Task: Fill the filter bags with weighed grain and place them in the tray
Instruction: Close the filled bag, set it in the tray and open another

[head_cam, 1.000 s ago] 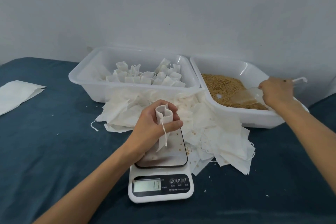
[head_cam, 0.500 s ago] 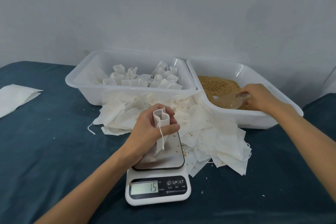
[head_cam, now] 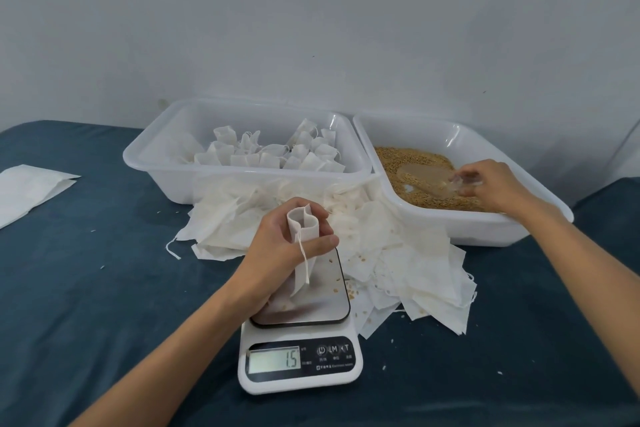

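Left hand [head_cam: 284, 246]: you pinch one empty filter bag [head_cam: 302, 246] upright over the scale platform [head_cam: 311, 302], mouth held open at the top, drawstring dangling down the front. Its lower end appears to rest on the platform.

Right hand [head_cam: 491, 184]: fingers curled round the handle of a clear plastic scoop [head_cam: 429, 180], which lies low in the grain [head_cam: 408, 159] inside the right-hand tub [head_cam: 485, 229].

Kitchen scale [head_cam: 300, 357]: display shows 1.5; unit too small to read. A few loose kernels already lie on the platform.

Tray [head_cam: 166, 166], left-hand tub: filled bags [head_cam: 270, 152] stand in rows toward its back and middle.

Pile of empty bags [head_cam: 398, 253]: heaped between the tubs and the scale, touching the scale's right side.

Risks, as judged from here:
- The bag mouth is narrow and soft; a full scoop tipped quickly is likely to spill past it onto the platform.
- Spilled kernels on the platform, and any pressure from your left hand, would falsify the reading.
- The carry from tub to scale crosses the pile; dropped grain would lodge among the empty bags.
- If your pinch slackens, the mouth could fold shut mid-pour.
- The loose pile leaning on the scale may also disturb the weight.
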